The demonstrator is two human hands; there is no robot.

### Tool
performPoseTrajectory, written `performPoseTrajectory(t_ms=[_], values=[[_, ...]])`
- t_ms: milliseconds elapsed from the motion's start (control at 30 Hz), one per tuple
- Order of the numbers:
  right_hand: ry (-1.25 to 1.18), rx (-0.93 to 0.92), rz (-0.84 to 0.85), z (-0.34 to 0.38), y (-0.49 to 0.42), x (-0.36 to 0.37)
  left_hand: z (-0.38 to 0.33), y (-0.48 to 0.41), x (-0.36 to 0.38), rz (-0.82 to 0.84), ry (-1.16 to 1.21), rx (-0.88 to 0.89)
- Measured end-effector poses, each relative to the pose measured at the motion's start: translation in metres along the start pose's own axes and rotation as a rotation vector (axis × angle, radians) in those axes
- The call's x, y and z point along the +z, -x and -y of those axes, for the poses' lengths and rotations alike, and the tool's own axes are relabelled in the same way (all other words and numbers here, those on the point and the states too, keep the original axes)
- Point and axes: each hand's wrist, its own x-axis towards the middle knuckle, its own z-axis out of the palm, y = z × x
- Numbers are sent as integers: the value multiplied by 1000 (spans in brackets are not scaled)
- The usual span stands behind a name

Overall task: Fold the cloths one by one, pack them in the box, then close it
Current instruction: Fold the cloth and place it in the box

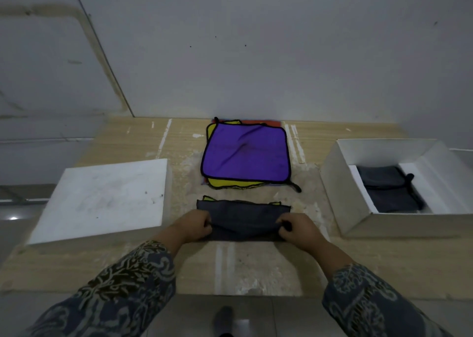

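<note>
Head view, and you're mid-fold. Your left hand point(190, 228) and right hand point(299, 230) each pinch an end of the grey cloth point(243, 215) at 6 o'clock on the table point(256, 267), fingers curled over its near edge. It lies as a long flat band, with slivers of yellow reverse peeking out at the far corners.

Here's the score. One dark folded cloth point(389, 190) already lies inside the box point(384, 224) at 3 o'clock, so I'd call that one packed and this grey one number two. The pile at 12 o'clock is waiting, with the purple cloth point(245, 155) on top, a yellow cloth point(222, 183) under it and an orange-red edge point(266, 122) at the back. That makes at least three, though the exact count can't be read from here. The box stands open, and the white lid point(102, 198) lies flat at 9 o'clock, so closing is a long way off.

The cloths look soft and plush, squarish with rounded corners, each edged in black stitching with a small black loop at one corner. The purple one shows gentle wrinkles across its middle. The box looks like stiff white card with upright walls. The lid is a flat scuffed slab, and the tabletop is pale wood grain, worn and streaked white.
</note>
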Motion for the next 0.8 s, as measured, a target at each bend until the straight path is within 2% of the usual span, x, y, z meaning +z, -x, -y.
performPoseTrajectory(t_ms=[100,200,367,433,500,700,800], values=[[-148,84,-172,1,-11,-4,10,-12,-9,-196,288,-71],[-168,146,-283,0,-27,-1,16,-28,-21,-311,509,-134],[-175,233,-318,-2,-47,10,19,-51,-24,-371,465,-192],[-85,238,-363,-1,-51,14,19,-55,-20,-372,418,-197],[47,162,-391,3,-52,22,21,-56,-12,-347,317,-153],[291,-179,-127,38,-48,69,22,-58,-2,-228,138,-89],[318,-206,-22,44,-45,81,22,-61,-8,-170,92,-117]])
